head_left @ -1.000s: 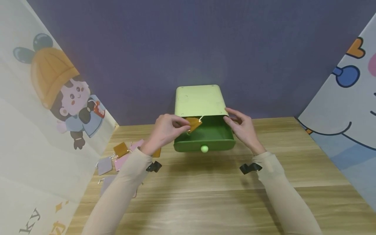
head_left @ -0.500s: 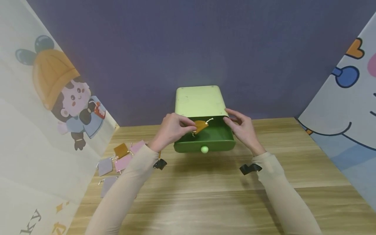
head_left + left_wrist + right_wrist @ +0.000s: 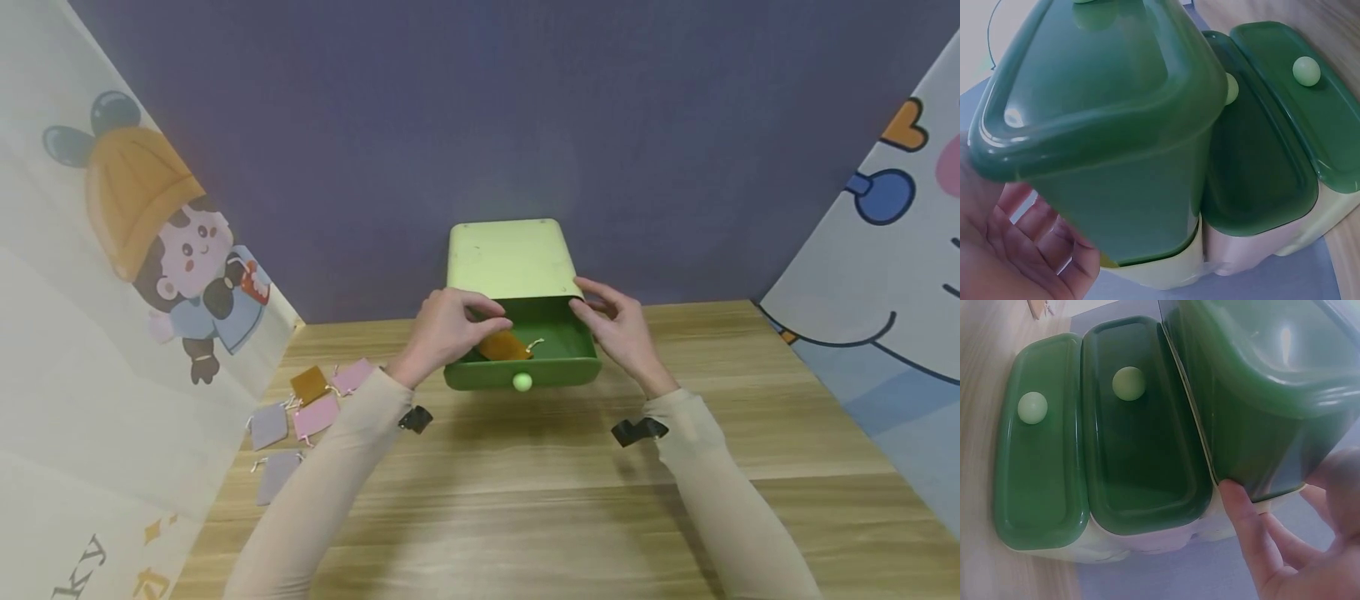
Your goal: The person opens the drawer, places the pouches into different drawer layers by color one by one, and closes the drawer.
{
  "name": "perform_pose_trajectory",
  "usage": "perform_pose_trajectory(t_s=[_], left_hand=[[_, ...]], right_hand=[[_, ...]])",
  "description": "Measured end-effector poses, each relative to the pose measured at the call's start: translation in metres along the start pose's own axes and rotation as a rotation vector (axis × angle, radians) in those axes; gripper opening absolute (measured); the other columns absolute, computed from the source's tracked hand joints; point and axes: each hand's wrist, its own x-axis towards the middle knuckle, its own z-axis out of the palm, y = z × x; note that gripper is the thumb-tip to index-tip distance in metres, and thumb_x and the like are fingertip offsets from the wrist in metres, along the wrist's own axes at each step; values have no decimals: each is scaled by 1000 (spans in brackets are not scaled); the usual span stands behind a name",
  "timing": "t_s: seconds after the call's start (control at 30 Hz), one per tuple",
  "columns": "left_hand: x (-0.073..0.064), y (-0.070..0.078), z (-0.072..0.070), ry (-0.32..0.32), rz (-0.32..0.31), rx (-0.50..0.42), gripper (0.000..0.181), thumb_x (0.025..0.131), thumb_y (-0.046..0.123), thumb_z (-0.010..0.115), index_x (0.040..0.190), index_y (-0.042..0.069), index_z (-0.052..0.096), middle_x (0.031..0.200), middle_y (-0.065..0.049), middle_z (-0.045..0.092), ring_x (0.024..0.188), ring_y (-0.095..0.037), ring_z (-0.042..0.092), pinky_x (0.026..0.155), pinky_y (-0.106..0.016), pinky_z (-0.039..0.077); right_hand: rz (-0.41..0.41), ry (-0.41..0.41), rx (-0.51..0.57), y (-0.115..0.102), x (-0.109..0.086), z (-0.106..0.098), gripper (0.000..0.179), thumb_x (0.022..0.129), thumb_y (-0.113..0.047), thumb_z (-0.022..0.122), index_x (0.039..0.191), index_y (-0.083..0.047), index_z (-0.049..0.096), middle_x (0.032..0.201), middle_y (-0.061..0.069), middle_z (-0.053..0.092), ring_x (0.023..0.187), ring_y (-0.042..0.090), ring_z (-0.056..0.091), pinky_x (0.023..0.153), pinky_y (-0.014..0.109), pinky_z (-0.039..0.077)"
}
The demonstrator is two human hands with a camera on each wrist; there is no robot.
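Note:
In the head view an orange-brown drawstring pouch lies in the pulled-out green top drawer, its white cord toward the right. My left hand is just above it at the drawer's left side, thumb and forefinger slightly apart. The left wrist view has the palm beside the drawer's wall, with the pouch hidden. At the front right corner of the pale green cabinet, my right hand grips the shell's edge. Its fingers touch that rim in the right wrist view.
Two lower green drawers, a middle one and a bottom one, are closed under the top drawer. Several grey, pink and brown pouches lie on the wooden table to the left. A dark blue wall stands behind the cabinet.
My left hand has moved right and released the orange-brown pouch, which has dropped from between its fingertips into the drawer. The right hand has stayed at the cabinet's corner.

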Motion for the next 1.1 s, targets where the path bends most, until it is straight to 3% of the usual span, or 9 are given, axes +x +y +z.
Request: perform_pose_trajectory(t_s=[0.37, 0.6, 0.8, 1.1], left_hand=[[-6, -13, -10, 32, -22, -102, 25, 93, 40, 84, 110, 21, 85, 107, 5, 83, 77, -12, 75, 71, -33, 60], [-13, -23, -20, 65, -22, -150, 20, 94, 37, 83, 108, 22, 84, 105, 4, 82, 82, -24, 73, 70, -35, 56], [-21, -34, -28, 100, -44, -192, 20, 95, 36, 82, 107, 21, 83, 101, 1, 82, 87, -26, 76, 73, -36, 58], [-31, -50, -41, 137, -81, -183, 23, 96, 37, 80, 110, 18, 83, 104, -3, 82, 85, -26, 75, 73, -36, 58]], right_hand=[[-5, 2, -17, 4, 1, 0, 49, 106, -34, 68, 152, -18, 61, 157, 10, 59, 134, 33, 63, 62, 21, 53], [-5, -3, -25, 2, 0, -1, 49, 106, -35, 68, 153, -21, 60, 157, 8, 59, 131, 27, 63, 63, 21, 52], [-3, -7, -21, 2, 0, 0, 49, 106, -36, 68, 152, -21, 61, 158, 7, 58, 132, 30, 63, 63, 21, 52], [0, -16, -5, 2, 0, 0, 50, 106, -35, 68, 153, -21, 59, 158, 8, 58, 135, 32, 62, 63, 21, 52]])
